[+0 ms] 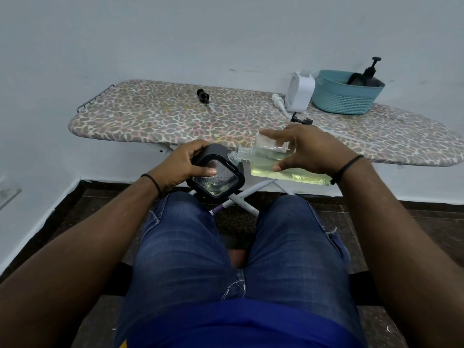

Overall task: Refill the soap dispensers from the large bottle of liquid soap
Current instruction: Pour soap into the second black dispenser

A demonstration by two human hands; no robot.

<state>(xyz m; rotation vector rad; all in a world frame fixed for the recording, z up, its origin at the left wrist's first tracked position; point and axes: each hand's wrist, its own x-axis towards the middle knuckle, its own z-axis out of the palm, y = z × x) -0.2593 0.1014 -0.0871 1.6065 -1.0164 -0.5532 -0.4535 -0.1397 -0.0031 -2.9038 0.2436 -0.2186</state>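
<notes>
Pouring: right hand (305, 149) gripping clear soap bottle (281, 164) tipped sideways, neck at black dispenser (216, 172) clasped in left hand (185, 164) above lap. Better to tilt slowly, mouth centred over opening.

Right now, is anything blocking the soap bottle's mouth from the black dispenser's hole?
Nothing visible. The clear bottle, tilted in the right hand, has its uncapped neck right at the rim of the black dispenser, whose top is open.
</notes>
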